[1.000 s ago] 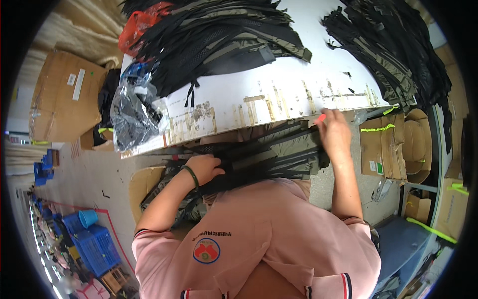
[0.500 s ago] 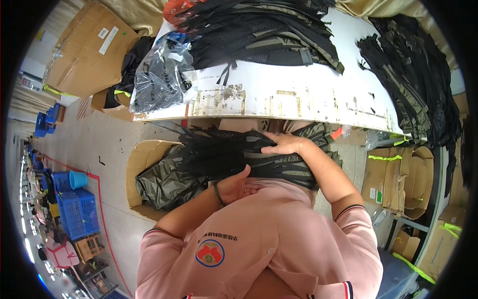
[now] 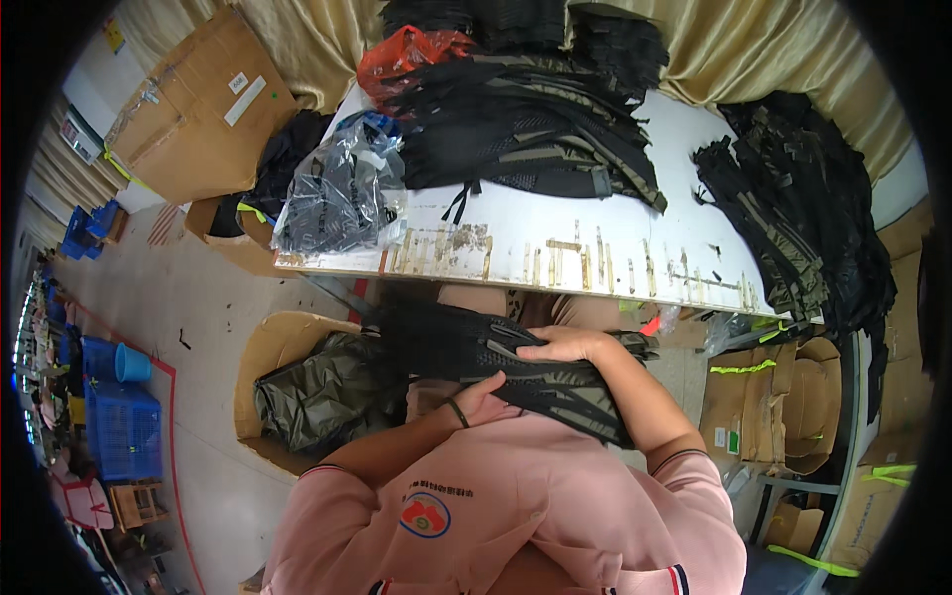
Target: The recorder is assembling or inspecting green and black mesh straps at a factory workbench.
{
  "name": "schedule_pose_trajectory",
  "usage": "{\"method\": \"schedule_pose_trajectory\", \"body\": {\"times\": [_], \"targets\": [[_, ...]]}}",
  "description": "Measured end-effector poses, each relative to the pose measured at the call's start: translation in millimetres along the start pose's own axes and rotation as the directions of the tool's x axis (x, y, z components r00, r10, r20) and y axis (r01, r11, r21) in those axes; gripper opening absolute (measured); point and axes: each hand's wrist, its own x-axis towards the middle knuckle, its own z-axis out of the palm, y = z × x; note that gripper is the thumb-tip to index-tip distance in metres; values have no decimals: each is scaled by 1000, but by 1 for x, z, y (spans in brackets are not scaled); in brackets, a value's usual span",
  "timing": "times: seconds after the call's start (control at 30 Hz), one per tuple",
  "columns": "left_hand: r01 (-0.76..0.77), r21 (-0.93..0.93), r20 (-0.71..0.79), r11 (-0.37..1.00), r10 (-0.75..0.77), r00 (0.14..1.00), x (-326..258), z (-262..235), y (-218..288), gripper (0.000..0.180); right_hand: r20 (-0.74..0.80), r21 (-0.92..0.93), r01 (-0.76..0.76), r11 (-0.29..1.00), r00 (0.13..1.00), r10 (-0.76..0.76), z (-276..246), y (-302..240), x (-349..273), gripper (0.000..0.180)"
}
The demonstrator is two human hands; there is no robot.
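i'm holding a bundle of black straps [image 3: 496,352] against my lap, just below the near edge of the white table [image 3: 635,253]. my right hand [image 3: 565,344] lies flat on top of the bundle, fingers stretched out and pointing to my left, palm pressing down on the webbing. my left hand [image 3: 481,399] sits at the near edge of the bundle, close to my chest; its fingers curl in against the straps, but how far they close around them i cannot tell, since the bundle hides the fingertips. a dark band [image 3: 456,413] circles my left wrist. the two hands are near each other, right above left in the view, with the straps between them.

the bundle runs crosswise, from beside a cardboard box [image 3: 268,347] on my left to past my right forearm. that box stands on the floor and holds a crumpled dark plastic bag [image 3: 317,392].

on the table, well apart from my hands, lies a big heap of black and olive straps [image 3: 526,134], a clear plastic bag of dark pieces [image 3: 342,193] at the left corner, and a red plastic bag [image 3: 407,50] at the far side. another pile of black straps [image 3: 793,218] covers the right end. the table's near edge is chipped and scuffed. a large cardboard carton [image 3: 203,109] stands on the floor to the left, and blue crates [image 3: 114,426] sit farther off.
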Motion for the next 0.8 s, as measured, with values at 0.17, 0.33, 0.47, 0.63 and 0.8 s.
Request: {"method": "schedule_pose_trajectory", "body": {"times": [0.17, 0.33, 0.47, 0.63, 0.8], "targets": [[-172, 89, 105, 981, 162, 981, 19, 96, 15, 52, -204, -295, 38, 955, 974, -101, -61, -82, -75, 86], [-355, 217, 332, 909, 273, 903, 89, 163, 68, 56, -381, -575, -26, 818, 893, -240, -152, -143, -123, 83], [-455, 219, 429, 863, 333, 839, 156, 180, 122, 52, -480, -727, -117, 677, 791, -379, -215, -150, -119, 76], [-225, 321, -181, 920, 293, 939, 244, 88, 160, 51, -591, -708, -370, 602, 776, -219, -242, -54, -34, 66], [-59, 251, -335, 966, 143, 931, 216, 74, 161, 61, -646, -746, -255, 615, 501, -576, -218, 33, -3, 69]]}}
